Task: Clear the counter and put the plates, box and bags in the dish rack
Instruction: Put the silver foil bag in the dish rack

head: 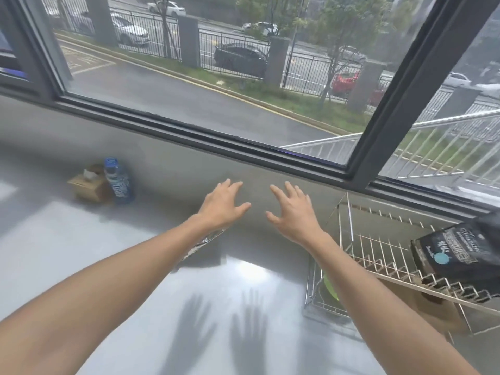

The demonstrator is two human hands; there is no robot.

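Note:
My left hand (223,205) and my right hand (293,212) are stretched out side by side above the grey counter (81,253), palms down, fingers spread, holding nothing. A silvery foil bag (205,243) lies on the counter, mostly hidden under my left forearm. At the right stands a wire dish rack (378,253). A black bag (457,253) with white lettering and a blue dot rests on its upper tier. A brown cardboard box (422,307) sits in the lower tier. A green plate (331,289) stands on edge in the lower tier, partly behind my right forearm.
At the back left of the counter stand a small brown tissue box (88,186) and a blue-labelled water bottle (119,181). A dark window frame (216,136) runs along the back wall just beyond my fingers.

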